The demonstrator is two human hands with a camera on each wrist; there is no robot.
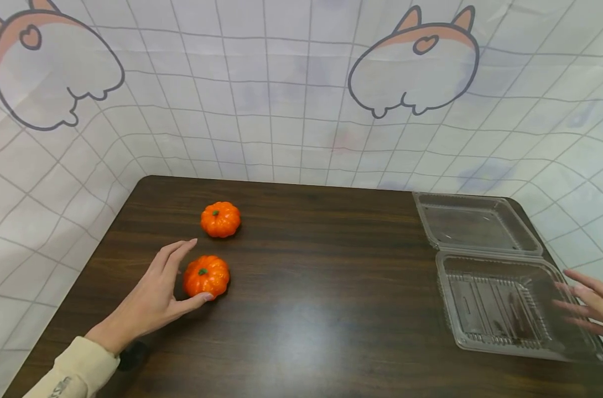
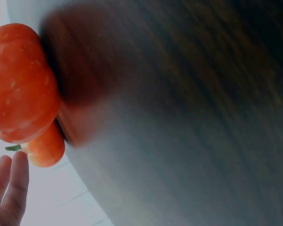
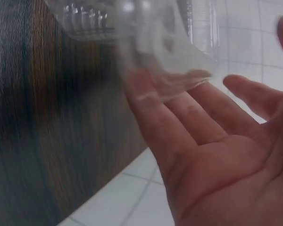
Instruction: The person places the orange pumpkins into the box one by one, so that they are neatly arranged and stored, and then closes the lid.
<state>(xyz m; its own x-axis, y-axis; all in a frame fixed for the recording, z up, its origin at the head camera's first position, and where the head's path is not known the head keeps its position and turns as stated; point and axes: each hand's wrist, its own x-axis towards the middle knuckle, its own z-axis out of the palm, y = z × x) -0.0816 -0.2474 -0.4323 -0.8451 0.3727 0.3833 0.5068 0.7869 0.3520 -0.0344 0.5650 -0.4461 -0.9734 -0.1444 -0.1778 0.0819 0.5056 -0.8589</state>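
Two small orange pumpkins lie on the dark wooden table [image 1: 321,287]. My left hand [image 1: 194,269] cups the nearer pumpkin [image 1: 207,275]: the thumb touches its front and the straight fingers [image 1: 174,257] lie along its left side. The far pumpkin [image 1: 221,219] sits apart behind it. In the left wrist view the near pumpkin [image 2: 19,84] looms large, with the far pumpkin [image 2: 46,148] and my fingertips [image 2: 12,181] below it. My right hand [image 1: 562,296] is flat-fingered at the right side of an open clear clamshell container [image 1: 500,337]. The right wrist view shows the spread right hand [image 3: 188,94] under the blurred container [image 3: 146,42].
The container's lid [image 1: 476,221] lies folded back toward the far right corner. A white gridded cloth with cartoon prints [image 1: 301,99] hangs behind and around the table. The table's right edge runs just beside the container.
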